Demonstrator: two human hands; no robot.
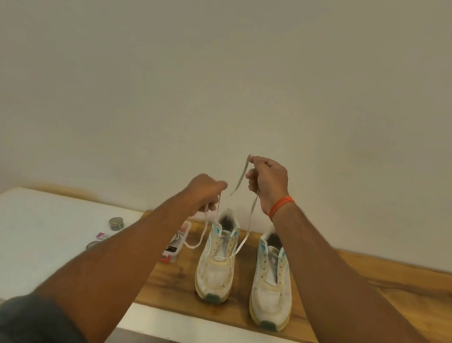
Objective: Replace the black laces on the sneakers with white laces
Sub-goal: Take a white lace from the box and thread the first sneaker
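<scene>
Lifting both ends of flat white lace [244, 238], apparently to even them; left hand [203, 194] and right hand [269, 183] each pinch one. Lace crosses left white mesh sneaker [216, 269], lowest eyelets, on wooden board [373, 291].

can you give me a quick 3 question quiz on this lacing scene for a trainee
1. True or false: both hands, left hand and right hand, hold ends of the white lace.
2. Which sneaker carries the lace: A) left sneaker B) right sneaker?
3. Fill in: the sneakers stand on the ____ board.

Key: 1 true; 2 A; 3 wooden. The lace runs through only the lowest eyelets, and the right sneaker's eyelets look bare.
</scene>
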